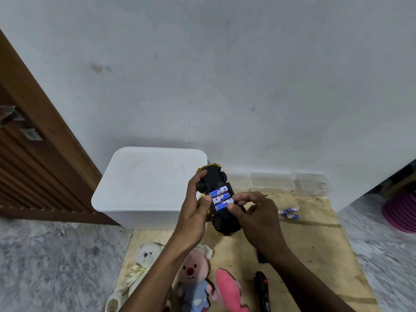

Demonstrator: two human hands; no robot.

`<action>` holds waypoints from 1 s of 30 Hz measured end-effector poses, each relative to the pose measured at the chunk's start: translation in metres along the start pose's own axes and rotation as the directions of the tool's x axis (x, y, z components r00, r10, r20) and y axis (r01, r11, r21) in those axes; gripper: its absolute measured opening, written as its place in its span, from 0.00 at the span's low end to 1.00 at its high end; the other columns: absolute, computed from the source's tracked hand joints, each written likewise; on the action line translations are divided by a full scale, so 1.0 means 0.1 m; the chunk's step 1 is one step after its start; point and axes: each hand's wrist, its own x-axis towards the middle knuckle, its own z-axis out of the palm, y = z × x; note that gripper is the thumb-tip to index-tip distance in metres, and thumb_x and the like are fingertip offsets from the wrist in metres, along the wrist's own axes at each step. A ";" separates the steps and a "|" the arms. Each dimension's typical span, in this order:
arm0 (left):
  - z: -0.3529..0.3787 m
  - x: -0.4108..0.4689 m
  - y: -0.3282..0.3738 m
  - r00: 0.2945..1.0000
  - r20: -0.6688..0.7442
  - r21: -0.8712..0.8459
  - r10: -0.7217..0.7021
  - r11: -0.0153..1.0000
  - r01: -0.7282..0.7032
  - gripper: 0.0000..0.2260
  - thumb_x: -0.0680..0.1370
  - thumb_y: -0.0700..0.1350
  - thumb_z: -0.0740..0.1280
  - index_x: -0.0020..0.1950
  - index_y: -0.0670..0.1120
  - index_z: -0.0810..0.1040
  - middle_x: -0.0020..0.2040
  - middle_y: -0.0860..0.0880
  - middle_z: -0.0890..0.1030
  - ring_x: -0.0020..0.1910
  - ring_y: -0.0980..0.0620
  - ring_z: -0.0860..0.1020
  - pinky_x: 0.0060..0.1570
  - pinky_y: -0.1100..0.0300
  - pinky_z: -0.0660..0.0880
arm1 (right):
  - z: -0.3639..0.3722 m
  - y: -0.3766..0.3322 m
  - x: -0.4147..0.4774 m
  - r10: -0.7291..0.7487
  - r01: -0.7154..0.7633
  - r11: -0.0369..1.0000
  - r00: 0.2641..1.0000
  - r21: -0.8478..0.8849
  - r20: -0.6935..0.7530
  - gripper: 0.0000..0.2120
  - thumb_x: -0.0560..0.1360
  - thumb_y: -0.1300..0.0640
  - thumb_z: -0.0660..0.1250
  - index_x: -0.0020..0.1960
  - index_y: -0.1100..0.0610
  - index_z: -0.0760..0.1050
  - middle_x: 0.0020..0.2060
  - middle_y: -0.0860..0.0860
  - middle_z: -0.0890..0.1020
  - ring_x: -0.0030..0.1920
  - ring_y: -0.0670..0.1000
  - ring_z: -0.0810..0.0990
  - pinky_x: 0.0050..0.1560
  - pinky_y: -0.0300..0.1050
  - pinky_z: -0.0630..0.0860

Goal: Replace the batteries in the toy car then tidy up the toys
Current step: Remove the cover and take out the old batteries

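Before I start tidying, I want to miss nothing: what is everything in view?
board: one, pale wood, under the toys
car: one, black and yellow, held upside down
fitted batteries: at least three, blue, in the car's open bay
loose batteries: about three, blue, on the board, right of the car
box: one, white, lidded, left of the car
tubs: at least two, clear, past the board's far edge
plush toys: three, white, pink-and-blue, pink, at the board's near end
tool: one, black with red, right of the plush toys
left hand: one, grips the car
right hand: one, pinches the lowest of the fitted batteries
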 end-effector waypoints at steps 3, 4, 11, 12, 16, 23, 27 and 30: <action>0.00 0.01 0.01 1.000 0.008 0.007 0.012 1.000 -0.012 0.23 0.86 0.33 0.54 0.72 0.59 0.64 0.56 0.73 0.78 0.52 0.59 0.84 0.43 0.60 0.81 | -0.01 -0.02 0.00 0.008 -0.008 0.999 1.000 0.044 -0.003 0.08 0.70 0.56 0.77 0.48 0.49 0.83 0.40 0.43 0.82 0.36 0.42 0.78 0.39 0.38 0.73; 0.00 0.01 0.00 1.000 0.007 0.003 0.012 1.000 -0.012 0.23 0.86 0.33 0.54 0.72 0.59 0.64 0.56 0.73 0.78 0.52 0.59 0.84 0.43 0.60 0.81 | -0.02 -0.03 -0.01 0.014 -0.014 0.998 1.000 0.058 -0.006 0.08 0.70 0.56 0.77 0.48 0.48 0.83 0.40 0.44 0.82 0.34 0.42 0.76 0.38 0.38 0.72; -0.05 0.04 -0.02 0.999 0.007 -0.067 -0.034 0.997 0.034 0.22 0.85 0.33 0.56 0.73 0.57 0.65 0.56 0.73 0.78 0.51 0.60 0.84 0.42 0.60 0.81 | -0.07 -0.16 -0.04 0.009 -0.012 0.993 1.000 0.116 0.022 0.09 0.69 0.55 0.79 0.46 0.47 0.82 0.40 0.43 0.85 0.27 0.41 0.75 0.33 0.38 0.71; -0.06 0.05 -0.03 0.999 0.012 -0.074 -0.044 0.996 0.045 0.23 0.85 0.33 0.56 0.73 0.57 0.66 0.57 0.73 0.78 0.52 0.60 0.84 0.43 0.59 0.82 | -0.08 -0.18 -0.05 0.011 -0.015 0.991 0.999 0.133 0.030 0.08 0.68 0.55 0.79 0.44 0.47 0.82 0.40 0.43 0.85 0.29 0.41 0.77 0.33 0.38 0.72; -0.06 0.06 -0.07 0.997 0.039 -0.115 -0.073 0.990 0.078 0.22 0.84 0.35 0.58 0.71 0.59 0.69 0.60 0.69 0.79 0.54 0.58 0.83 0.47 0.52 0.81 | -0.09 -0.22 -0.04 0.012 -0.020 0.984 0.999 0.178 0.046 0.07 0.69 0.57 0.79 0.40 0.49 0.81 0.39 0.45 0.85 0.32 0.45 0.80 0.33 0.40 0.75; -0.08 0.07 -0.09 0.995 0.063 -0.216 -0.076 0.972 0.088 0.22 0.76 0.44 0.61 0.67 0.62 0.74 0.68 0.58 0.76 0.60 0.56 0.80 0.40 0.56 0.80 | -0.29 -0.35 0.11 0.113 -0.127 0.796 0.992 0.592 0.060 0.07 0.70 0.65 0.76 0.46 0.60 0.81 0.36 0.54 0.83 0.38 0.51 0.83 0.36 0.42 0.80; -0.08 0.09 -0.09 0.995 0.071 -0.235 -0.073 0.968 0.088 0.22 0.75 0.44 0.61 0.67 0.61 0.74 0.68 0.56 0.76 0.58 0.57 0.80 0.40 0.56 0.80 | -0.39 -0.43 0.21 0.233 -0.309 0.603 0.950 0.735 0.209 0.05 0.77 0.67 0.65 0.50 0.61 0.78 0.35 0.54 0.84 0.44 0.58 0.87 0.47 0.51 0.84; -0.07 0.09 -0.09 0.994 0.079 -0.233 -0.081 0.967 0.097 0.22 0.75 0.44 0.61 0.67 0.62 0.74 0.67 0.55 0.76 0.57 0.57 0.80 0.40 0.56 0.80 | -0.36 -0.45 0.26 0.291 -0.407 0.481 0.910 0.777 0.296 0.10 0.77 0.69 0.59 0.52 0.61 0.77 0.32 0.51 0.77 0.32 0.51 0.79 0.34 0.45 0.80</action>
